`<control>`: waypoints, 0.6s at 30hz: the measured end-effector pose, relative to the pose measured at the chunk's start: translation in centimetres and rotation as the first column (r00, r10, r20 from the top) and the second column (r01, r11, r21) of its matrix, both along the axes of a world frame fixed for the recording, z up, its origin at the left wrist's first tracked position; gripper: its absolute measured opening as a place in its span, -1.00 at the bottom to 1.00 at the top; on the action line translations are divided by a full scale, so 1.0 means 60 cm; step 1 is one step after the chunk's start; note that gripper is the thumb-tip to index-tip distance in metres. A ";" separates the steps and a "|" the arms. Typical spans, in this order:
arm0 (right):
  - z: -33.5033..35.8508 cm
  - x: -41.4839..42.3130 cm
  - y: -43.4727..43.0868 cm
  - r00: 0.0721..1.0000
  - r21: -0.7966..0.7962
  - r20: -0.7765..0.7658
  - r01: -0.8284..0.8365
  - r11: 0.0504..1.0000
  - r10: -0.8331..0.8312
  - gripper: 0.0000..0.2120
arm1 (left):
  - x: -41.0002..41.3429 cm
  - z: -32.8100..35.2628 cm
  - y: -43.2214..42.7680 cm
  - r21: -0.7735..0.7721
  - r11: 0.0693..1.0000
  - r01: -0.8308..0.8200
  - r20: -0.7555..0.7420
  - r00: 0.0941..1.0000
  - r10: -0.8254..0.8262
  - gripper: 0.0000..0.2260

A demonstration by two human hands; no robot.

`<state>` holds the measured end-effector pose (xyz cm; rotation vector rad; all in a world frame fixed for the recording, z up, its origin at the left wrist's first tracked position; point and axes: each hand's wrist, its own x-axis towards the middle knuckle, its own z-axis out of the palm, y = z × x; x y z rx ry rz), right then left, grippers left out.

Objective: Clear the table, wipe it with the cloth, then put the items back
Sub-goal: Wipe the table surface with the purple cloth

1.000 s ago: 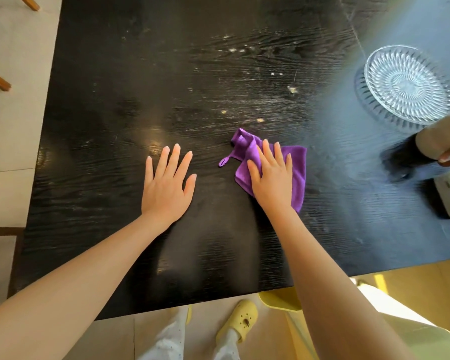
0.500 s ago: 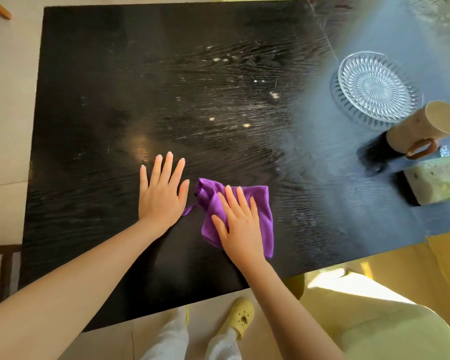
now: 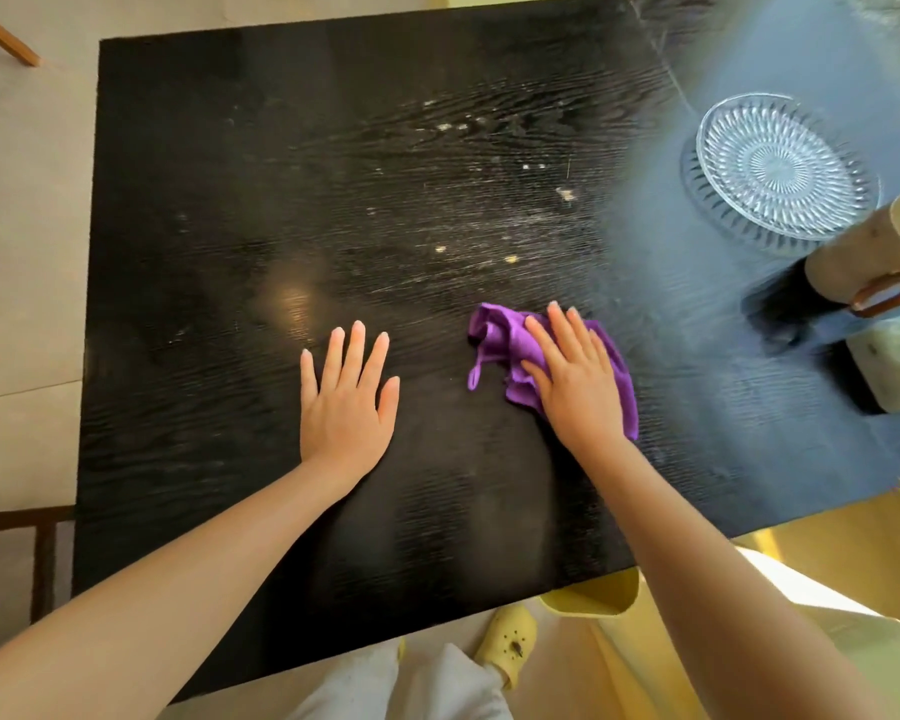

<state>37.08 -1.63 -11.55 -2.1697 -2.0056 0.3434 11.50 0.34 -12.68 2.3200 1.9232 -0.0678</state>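
Note:
A black wooden table fills the view, with pale crumbs scattered across its far middle. My right hand lies flat on a crumpled purple cloth and presses it onto the tabletop. My left hand rests flat on the bare wood to the left of the cloth, fingers apart, holding nothing. A clear cut-glass plate, a beige mug with a brown handle, and a pale green block stand at the right side of the table.
A yellow chair sits at the near right corner. Wooden chair legs show at the far left on the tiled floor. My yellow shoe is below the table's near edge.
My right hand slid the cloth left toward my left hand, then back right and slightly away from me. The left hand stayed flat on the table.

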 end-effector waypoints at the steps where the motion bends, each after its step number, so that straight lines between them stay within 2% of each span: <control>1: 0.000 0.011 0.018 1.000 0.008 -0.003 0.030 1.000 -0.030 -0.54 | 0.000 -0.001 0.000 0.004 1.000 0.002 0.001 1.000 -0.002 -0.48; 6: -0.003 0.037 0.077 0.989 0.031 -0.045 0.143 0.989 -0.141 -0.56 | 0.001 -0.005 -0.001 0.020 1.000 0.009 0.018 1.000 -0.009 -0.50; 12: 0.000 -0.013 0.068 0.974 -0.007 -0.041 0.222 0.975 -0.222 -0.55 | -0.001 -0.004 0.000 0.016 1.000 0.023 0.019 1.000 -0.023 -0.50; 18: 0.009 -0.091 0.027 0.979 -0.010 -0.060 0.192 0.981 -0.193 -0.55 | -0.001 -0.007 0.003 0.021 1.000 0.017 -0.001 1.000 -0.017 -0.50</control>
